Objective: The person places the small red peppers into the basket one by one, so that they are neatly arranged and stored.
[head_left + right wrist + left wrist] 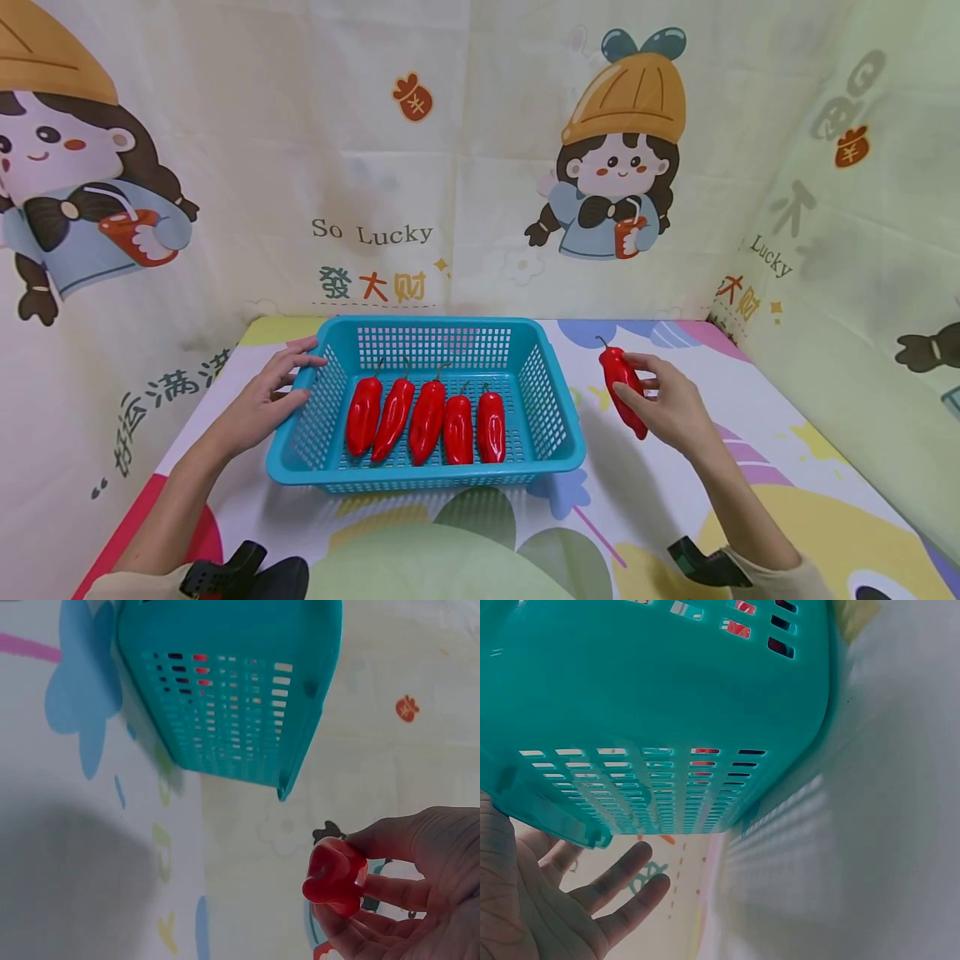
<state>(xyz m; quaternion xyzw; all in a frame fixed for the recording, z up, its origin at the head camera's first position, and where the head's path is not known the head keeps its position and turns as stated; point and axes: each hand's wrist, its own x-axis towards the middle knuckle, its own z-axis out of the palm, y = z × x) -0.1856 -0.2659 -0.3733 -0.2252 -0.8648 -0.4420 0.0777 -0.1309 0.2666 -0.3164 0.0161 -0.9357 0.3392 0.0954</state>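
A turquoise plastic basket (427,477) stands on the table, with several red chili peppers (427,423) lying side by side in it, stems away from me. My left hand (267,398) grips the basket's left rim between thumb and forefinger. In the left wrist view, the other fingers of the left hand (577,900) spread out below the rim. To the right of the basket, my right hand (670,402) pinches another red chili pepper (619,385) between thumb and fingers, held above the table with its stem up. The right wrist view shows this pepper's (336,874) lower end.
A patterned cloth (562,567) covers the table under the basket. Behind and to the sides hang cream curtains (487,208) printed with cartoon figures and lettering. Black wrist mounts (705,562) sit on both forearms.
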